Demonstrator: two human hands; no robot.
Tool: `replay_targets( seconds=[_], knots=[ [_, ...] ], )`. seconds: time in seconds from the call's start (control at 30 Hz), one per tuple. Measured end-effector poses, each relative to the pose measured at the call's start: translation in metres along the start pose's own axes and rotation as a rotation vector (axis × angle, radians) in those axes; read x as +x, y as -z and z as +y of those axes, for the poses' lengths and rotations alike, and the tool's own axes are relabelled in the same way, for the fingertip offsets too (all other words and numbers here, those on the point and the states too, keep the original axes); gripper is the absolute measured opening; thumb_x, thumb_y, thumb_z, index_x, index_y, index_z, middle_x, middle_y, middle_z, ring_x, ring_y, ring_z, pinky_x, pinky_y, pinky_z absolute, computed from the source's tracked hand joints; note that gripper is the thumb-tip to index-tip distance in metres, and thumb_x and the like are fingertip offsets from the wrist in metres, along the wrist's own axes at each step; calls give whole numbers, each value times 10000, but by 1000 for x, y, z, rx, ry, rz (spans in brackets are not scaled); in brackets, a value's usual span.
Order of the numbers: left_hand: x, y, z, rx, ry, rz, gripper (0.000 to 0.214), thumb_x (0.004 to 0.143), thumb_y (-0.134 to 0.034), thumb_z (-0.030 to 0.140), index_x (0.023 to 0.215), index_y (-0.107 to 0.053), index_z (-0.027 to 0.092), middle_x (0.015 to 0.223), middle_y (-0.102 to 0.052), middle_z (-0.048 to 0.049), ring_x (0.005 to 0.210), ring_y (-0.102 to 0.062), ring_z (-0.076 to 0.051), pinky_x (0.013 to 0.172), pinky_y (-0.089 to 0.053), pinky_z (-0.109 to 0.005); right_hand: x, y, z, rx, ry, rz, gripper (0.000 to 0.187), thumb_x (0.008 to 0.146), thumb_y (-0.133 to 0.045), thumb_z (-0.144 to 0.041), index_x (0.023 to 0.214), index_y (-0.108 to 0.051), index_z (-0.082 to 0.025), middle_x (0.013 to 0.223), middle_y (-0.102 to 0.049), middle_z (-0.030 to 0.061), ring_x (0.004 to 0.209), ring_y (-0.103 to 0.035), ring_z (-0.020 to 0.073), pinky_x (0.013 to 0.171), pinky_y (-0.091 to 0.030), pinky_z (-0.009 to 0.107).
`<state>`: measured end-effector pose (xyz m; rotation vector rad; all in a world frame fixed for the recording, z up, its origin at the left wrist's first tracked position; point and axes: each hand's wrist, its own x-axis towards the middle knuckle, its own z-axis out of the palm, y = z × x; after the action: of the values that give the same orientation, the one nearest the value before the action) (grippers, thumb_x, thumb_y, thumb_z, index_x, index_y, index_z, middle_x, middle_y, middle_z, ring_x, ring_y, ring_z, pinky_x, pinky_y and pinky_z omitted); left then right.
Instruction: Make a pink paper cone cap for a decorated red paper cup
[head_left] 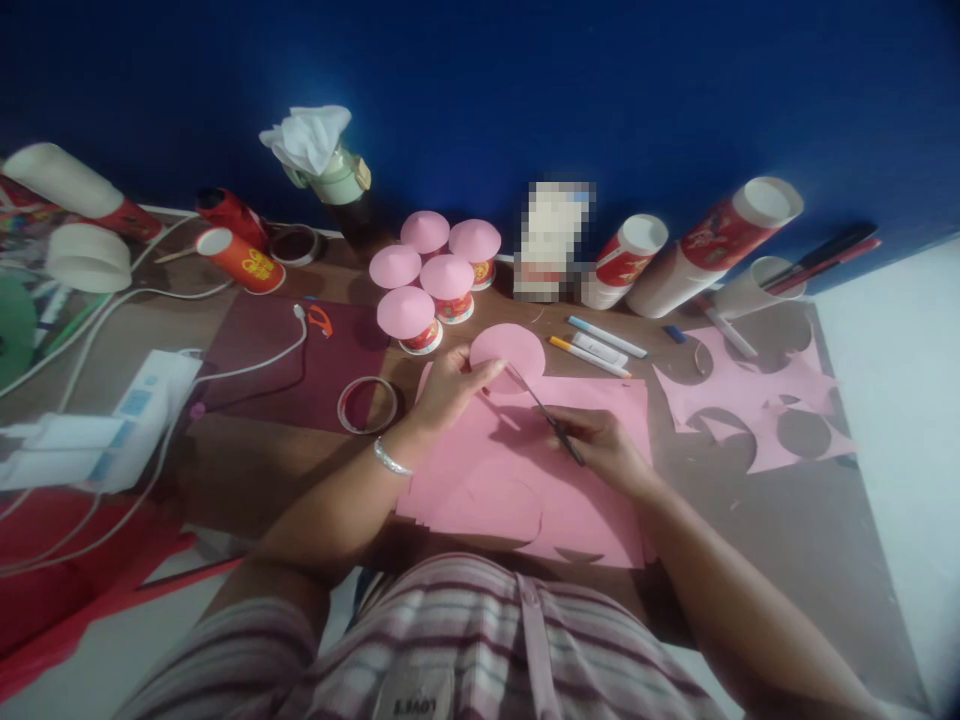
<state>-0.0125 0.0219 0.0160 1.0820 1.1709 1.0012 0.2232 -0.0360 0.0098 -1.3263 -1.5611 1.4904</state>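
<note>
My left hand [452, 388] pinches the lower left edge of a pink paper disc [514, 345], thumb on top. The disc is raised a little over a stack of pink paper sheets [480, 480]. In my right hand [604, 445] are slim scissors [555, 428] with dark handles, seen edge-on. Their pale blades reach the disc's lower edge near my left thumb; whether they are spread cannot be made out. Just beyond my left hand stand several small red paper cups topped with pink paper cones [406, 314].
Pink paper scraps [757, 400] with round holes lie right. Markers [607, 337] lie beyond the stack, near a blurred-out upright object [553, 240] and cup stacks [712, 235]. Leftward are a tape roll [367, 404], a power strip [146, 420] with cables, and a bottle [337, 180].
</note>
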Motion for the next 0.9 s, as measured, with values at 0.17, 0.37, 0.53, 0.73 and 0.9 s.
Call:
replay_targets(
  seconds=[0.17,0.37,0.53,0.73,0.9],
  knots=[
    [0,0,2,-29,-17,-39,376,790,-783,498,823,-652,148,713,-589,7,642,-518,-103,590,-420,-218,-1,-1,-2,28,-26,8,501,787,-776,-454,1204,-774,-177,853,-755,51,656,-582,139,566,-504,244],
    [1,0,4,-26,-11,-51,380,790,-781,505,839,-672,144,714,-602,-2,628,-531,-109,566,-426,-217,-2,-3,-6,52,-79,6,492,784,-756,-420,1195,-776,-151,675,-639,3,552,-432,86,476,-395,209],
    [1,0,4,-17,-1,-41,388,792,-777,507,875,-685,139,739,-611,-12,649,-545,-115,579,-449,-222,-1,-3,-6,41,-64,20,489,770,-763,-411,1177,-784,-141,705,-656,13,564,-447,88,483,-403,210],
    [1,0,2,-27,1,-28,376,789,-784,495,828,-662,141,708,-578,-2,636,-515,-105,568,-433,-215,-1,-3,-5,15,-49,25,478,780,-751,-414,1185,-783,-161,751,-699,24,562,-469,91,473,-418,206],
    [1,-1,2,-46,9,-38,372,788,-783,492,836,-667,142,729,-601,-9,648,-534,-108,590,-450,-220,0,-3,-5,1,-40,33,459,783,-746,-410,1174,-790,-174,755,-720,25,558,-494,98,477,-438,207]
  ],
)
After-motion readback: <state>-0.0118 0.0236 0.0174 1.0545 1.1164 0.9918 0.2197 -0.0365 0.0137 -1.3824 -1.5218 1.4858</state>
